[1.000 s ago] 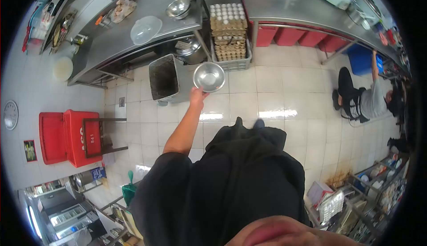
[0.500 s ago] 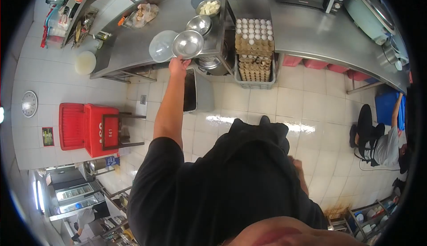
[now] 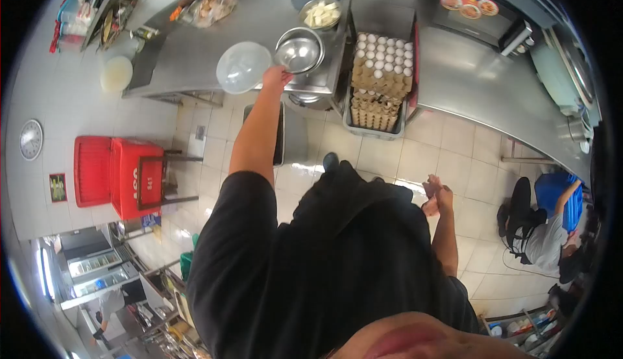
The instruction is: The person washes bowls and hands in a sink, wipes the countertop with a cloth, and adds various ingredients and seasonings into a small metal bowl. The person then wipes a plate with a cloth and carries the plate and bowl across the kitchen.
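Observation:
My left hand [image 3: 276, 78] grips the near edge of a shiny metal bowl [image 3: 298, 52]. The bowl overlaps another metal rim at the counter's corner; whether they touch is unclear. Left of it lies a translucent plastic bowl or lid [image 3: 243, 67], and behind it a metal bowl of pale chunks [image 3: 322, 15]. My right hand [image 3: 444, 197] is low on the right, over the floor, closed around something pinkish that I cannot make out.
Egg trays [image 3: 383, 67] are stacked in a grey crate. A grey bin [image 3: 294, 135] stands below the steel counter [image 3: 188, 50]. A microwave [image 3: 477, 12] is at the upper right. One person [image 3: 542, 242] crouches at right by a blue crate; another [image 3: 113, 300] is at lower left.
The held bowl has moved up from over the floor to the counter's corner, over the other bowl. My right hand has come into fuller view with the pinkish thing.

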Motion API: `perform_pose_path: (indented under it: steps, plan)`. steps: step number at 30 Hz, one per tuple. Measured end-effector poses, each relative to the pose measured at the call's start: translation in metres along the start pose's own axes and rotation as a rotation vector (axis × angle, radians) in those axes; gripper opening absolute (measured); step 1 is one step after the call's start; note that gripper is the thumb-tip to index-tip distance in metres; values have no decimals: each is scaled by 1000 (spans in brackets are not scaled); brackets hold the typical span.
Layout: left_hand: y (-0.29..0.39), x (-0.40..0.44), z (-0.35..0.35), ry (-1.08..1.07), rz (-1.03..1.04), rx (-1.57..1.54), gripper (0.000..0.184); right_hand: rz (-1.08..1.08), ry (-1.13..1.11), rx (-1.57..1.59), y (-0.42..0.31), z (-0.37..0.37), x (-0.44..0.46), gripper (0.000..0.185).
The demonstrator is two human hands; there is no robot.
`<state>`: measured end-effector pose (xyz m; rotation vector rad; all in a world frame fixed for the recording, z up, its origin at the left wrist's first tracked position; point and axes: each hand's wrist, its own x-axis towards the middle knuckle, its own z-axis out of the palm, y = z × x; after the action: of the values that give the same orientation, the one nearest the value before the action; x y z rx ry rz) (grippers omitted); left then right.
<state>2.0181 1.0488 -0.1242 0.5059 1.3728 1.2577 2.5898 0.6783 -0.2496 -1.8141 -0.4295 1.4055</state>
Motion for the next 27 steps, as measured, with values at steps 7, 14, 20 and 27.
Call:
perform_pose_path:
  steps: [7,14,20,27]
  plan:
    - [-9,20,-13,119,14,91,31,165,-19,-387,58,44,-34,50]
    - [7,39,-23,-132,-193,-10,15,150,-36,-458,64,116,-39,52]
    - [22,49,-21,-160,-220,61,16,-38,35,-608,-14,188,-4,55]
    - [20,58,-27,-97,-90,67,20,-494,61,95,-191,296,12,42]
